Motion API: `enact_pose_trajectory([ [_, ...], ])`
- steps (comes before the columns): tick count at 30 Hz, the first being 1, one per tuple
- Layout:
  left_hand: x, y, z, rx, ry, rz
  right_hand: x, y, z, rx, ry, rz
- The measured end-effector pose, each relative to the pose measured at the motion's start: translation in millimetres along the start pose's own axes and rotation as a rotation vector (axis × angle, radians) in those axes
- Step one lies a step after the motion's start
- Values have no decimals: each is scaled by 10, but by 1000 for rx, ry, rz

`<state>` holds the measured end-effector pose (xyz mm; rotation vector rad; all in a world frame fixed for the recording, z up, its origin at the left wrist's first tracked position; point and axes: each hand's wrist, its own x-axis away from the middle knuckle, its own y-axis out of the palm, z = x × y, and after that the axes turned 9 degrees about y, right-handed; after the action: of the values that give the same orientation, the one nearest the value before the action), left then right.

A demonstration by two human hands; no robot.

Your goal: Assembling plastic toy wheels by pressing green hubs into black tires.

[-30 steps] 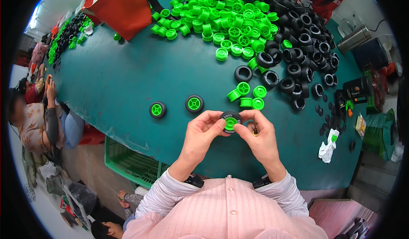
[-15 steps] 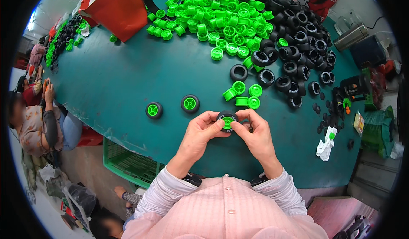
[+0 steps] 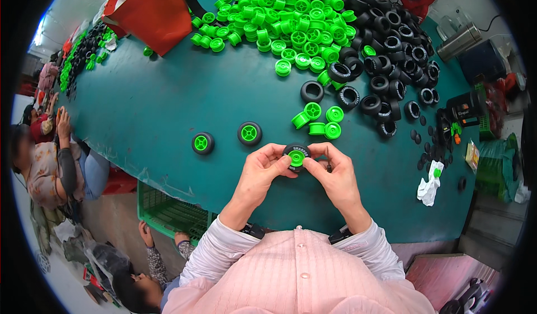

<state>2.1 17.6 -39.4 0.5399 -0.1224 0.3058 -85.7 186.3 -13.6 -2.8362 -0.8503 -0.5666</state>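
Both hands hold one small toy wheel, a black tyre around a green hub, just above the teal table. My left hand grips its left side and my right hand its right side, thumbs pressing on the green hub. Two finished wheels lie on the table to the left of my hands. A few loose green hubs lie just beyond my fingers, and a single black tyre lies a little farther off.
A heap of green hubs and a heap of black tyres fill the far side. A red bag stands far left. A white rag lies right. Other people sit at the left edge; a green crate is below the table.
The hands keep the wheel between them and the thumbs shift slightly on the hub. The view has tilted a little, so the table contents sit marginally lower in the picture.
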Motion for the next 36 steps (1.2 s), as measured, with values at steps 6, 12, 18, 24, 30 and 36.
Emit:
enact_pose_trajectory([
  [6, 32, -35, 168, -14, -26, -5, -54, 56, 13, 34, -96, 1],
  [12, 7, 48, 121, -37, 14, 3, -1, -8, -144, 180, -156, -62],
  [18, 53, 111, 141, -35, 15, 97, -10, 29, -97, 118, -31, 16],
  [24, 12, 54, 118, -52, 19, 31, -32, 34, -119, 19, -17, 9],
  [30, 17, 93, 82, 114, -7, 74, -48, 17, -124, 29, 33, -9],
  [36, 3, 84, 137, -61, -23, 9, -52, 14, -165, 38, 6, -7],
])
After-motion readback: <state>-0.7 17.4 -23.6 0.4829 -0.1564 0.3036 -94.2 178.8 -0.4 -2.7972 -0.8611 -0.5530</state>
